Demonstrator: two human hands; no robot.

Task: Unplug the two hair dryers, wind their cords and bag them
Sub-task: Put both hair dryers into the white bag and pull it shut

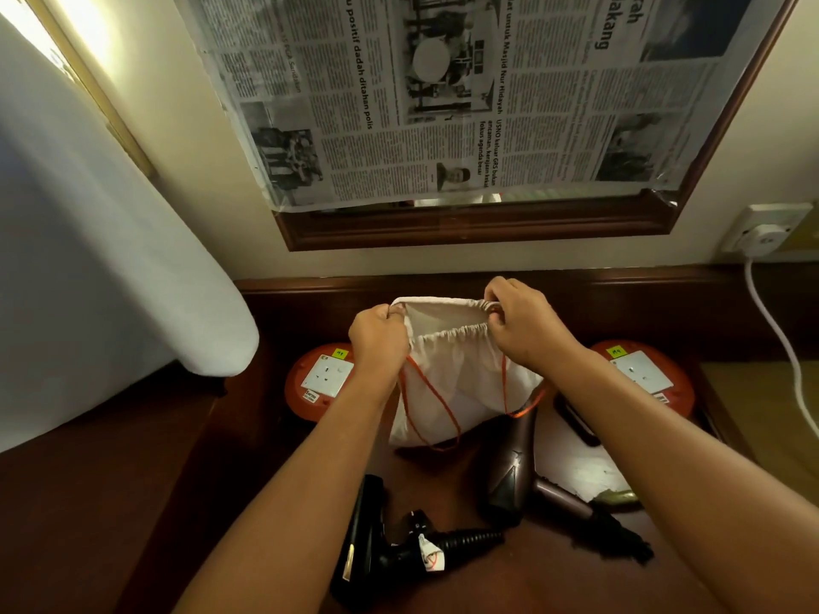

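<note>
A white drawstring bag (456,383) with orange cords stands upright at the back of the dark wooden table (487,582). My left hand (376,336) grips the left side of its gathered rim, and my right hand (527,325) pinches the right side, holding the mouth open between them. A brown hair dryer (514,471) lies in front of the bag, its nozzle touching the bag's lower right corner. Nearer to me lies a black hair dryer (368,538) with its coiled cord (469,540) and a tagged plug beside it.
Two orange extension reels with white sockets flank the bag, one on the left (317,383) and one on the right (647,376). A white ironing board (88,281) leans at left. A wall socket with a white plug and cable (764,237) is at right. A newspaper-covered mirror (443,104) hangs behind.
</note>
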